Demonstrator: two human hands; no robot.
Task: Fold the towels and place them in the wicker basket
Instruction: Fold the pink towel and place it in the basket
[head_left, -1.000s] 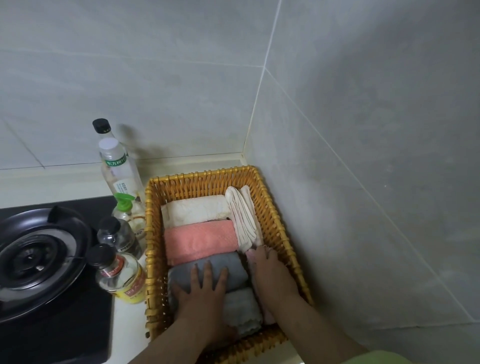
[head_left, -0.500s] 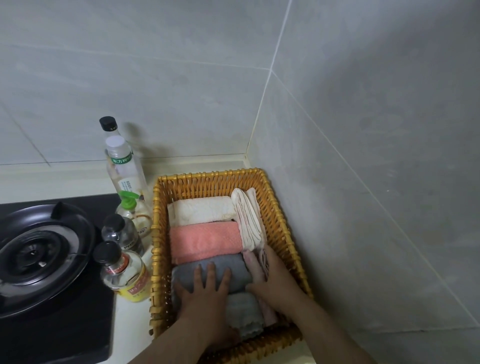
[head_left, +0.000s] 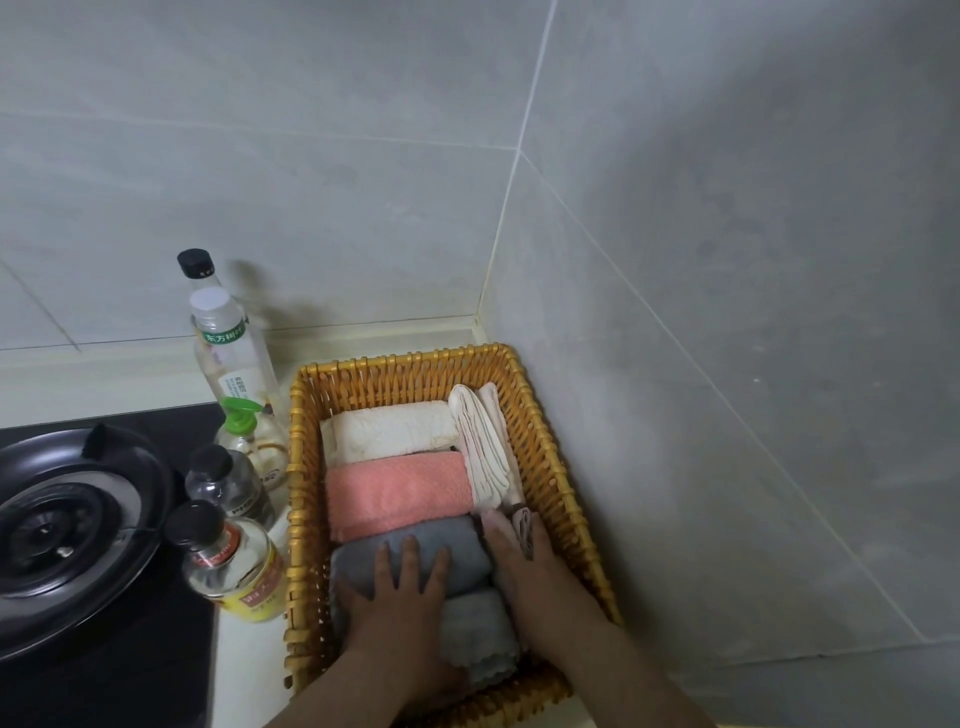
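Towels fill the wicker basket (head_left: 395, 364), which sits tucked into the corner with its long axis running away from the person. Four folded rolls lie crosswise, side by side from far to near: a cream towel (head_left: 389, 434), a pink towel (head_left: 397, 491), a grey towel (head_left: 358, 558) and a pale towel (head_left: 478, 639) at the near end. A striped towel (head_left: 480, 447) stands on edge lengthwise along the right side. The left hand (head_left: 397, 608) rests flat on the grey towel, fingers straight and spread, holding nothing. The right hand (head_left: 530, 577) reaches down onto a small pinkish towel (head_left: 522, 525), thumb on one side of its fold and fingers on the other; whether it pinches or merely presses cannot be told. Both arms (head_left: 322, 701) run off the bottom edge and hide part of the near rim. Bottles (head_left: 228, 364) stand just left of the basket.
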